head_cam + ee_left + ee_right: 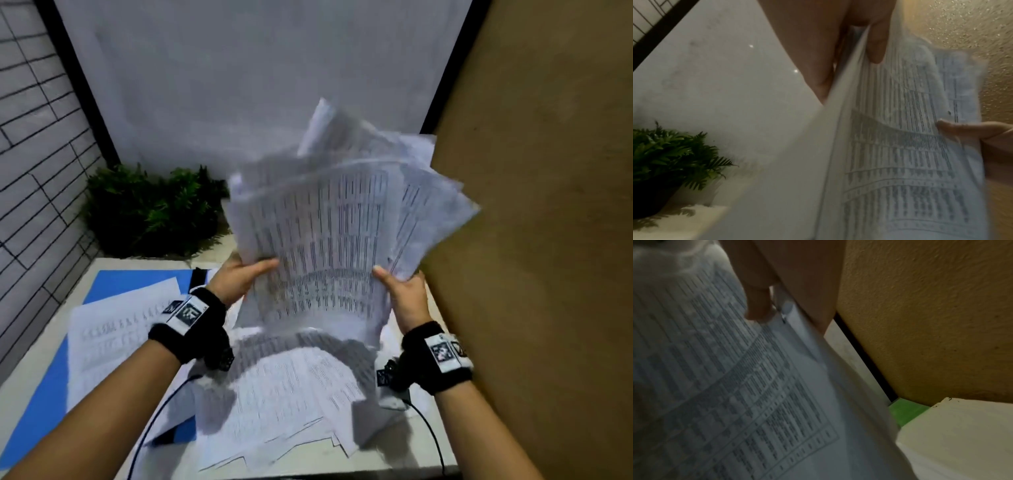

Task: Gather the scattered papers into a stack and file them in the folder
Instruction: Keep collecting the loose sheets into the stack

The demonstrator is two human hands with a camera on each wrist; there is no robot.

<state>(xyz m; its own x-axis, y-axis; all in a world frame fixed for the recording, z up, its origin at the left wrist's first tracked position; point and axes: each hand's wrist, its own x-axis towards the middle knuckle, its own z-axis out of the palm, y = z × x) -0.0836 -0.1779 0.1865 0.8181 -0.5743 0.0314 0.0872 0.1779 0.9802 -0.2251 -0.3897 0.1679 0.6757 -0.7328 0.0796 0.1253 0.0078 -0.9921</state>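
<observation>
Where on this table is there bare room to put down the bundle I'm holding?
The bare patches: the blue folder along the table's left edge, left of the loose sheet, and a white strip of table before the plant. The middle and right, below the left hand, the right hand and their bundle, are crowded with scattered papers.

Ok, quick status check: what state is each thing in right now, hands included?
Held papers: lifted off the table, fanned and uneven, not squared.
Left hand: grips the bundle's left edge.
Right hand: grips the bundle's right edge.
Loose papers: scattered flat on the table, overlapping.
Blue folder: flat on the table, partly covered by sheets; cannot tell whether open.
Potted plant: upright at the back.
</observation>
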